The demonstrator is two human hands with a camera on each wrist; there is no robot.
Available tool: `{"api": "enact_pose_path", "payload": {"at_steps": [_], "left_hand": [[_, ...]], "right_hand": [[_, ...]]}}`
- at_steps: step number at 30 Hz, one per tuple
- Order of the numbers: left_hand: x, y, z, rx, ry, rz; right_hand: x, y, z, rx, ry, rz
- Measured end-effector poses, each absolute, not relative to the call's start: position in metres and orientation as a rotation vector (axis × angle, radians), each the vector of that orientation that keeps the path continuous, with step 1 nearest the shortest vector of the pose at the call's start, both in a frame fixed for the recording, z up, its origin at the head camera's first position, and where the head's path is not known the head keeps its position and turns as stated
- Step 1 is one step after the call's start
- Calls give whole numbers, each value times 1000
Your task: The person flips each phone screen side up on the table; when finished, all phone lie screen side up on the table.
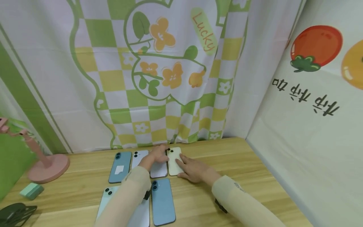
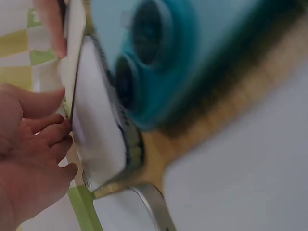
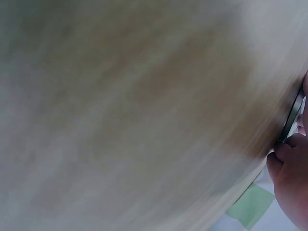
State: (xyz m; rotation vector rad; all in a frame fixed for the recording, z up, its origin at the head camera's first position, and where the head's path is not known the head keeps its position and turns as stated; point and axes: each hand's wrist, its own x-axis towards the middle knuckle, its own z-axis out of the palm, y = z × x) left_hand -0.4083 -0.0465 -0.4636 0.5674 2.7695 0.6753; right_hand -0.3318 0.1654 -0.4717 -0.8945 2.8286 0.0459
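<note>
In the head view a pale yellow phone [image 1: 174, 164] lies face down at the right end of the back row. My left hand [image 1: 158, 154] reaches over the lavender phone [image 1: 158, 171] and touches the pale phone's upper left side. My right hand [image 1: 195, 170] rests at its right edge, fingers extended. In the left wrist view the left hand [image 2: 38, 149] has thumb and fingertips at the cream phone's edge [image 2: 73, 57]. Only part of the right hand [image 3: 291, 178] shows in the right wrist view, its fingers at a phone's dark edge [image 3: 291, 120].
A blue phone [image 1: 117, 170] with a white label and a white phone [image 1: 139, 156] continue the back row. Nearer lie a mint phone [image 1: 105, 197] and another blue phone [image 1: 163, 201]. A pink lamp base [image 1: 49, 168], green block [image 1: 31, 191] and dark object [image 1: 17, 214] stand left.
</note>
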Motion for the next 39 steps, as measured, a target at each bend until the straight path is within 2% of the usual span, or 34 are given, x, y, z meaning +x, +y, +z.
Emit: {"api": "enact_pose_path", "payload": {"at_steps": [17, 25, 34, 39], "left_hand": [[-407, -37, -461, 396, 2553, 1387], [-403, -35, -459, 120, 2151, 1852], [-403, -36, -470, -21, 1927, 2008], [-393, -36, -474, 0, 1919, 2008]], "right_hand": [[-323, 170, -474, -933, 2862, 41], [-322, 169, -468, -894, 2850, -60], [-329, 171, -468, -939, 2877, -194], [-331, 170, -462, -908, 2821, -416]]}}
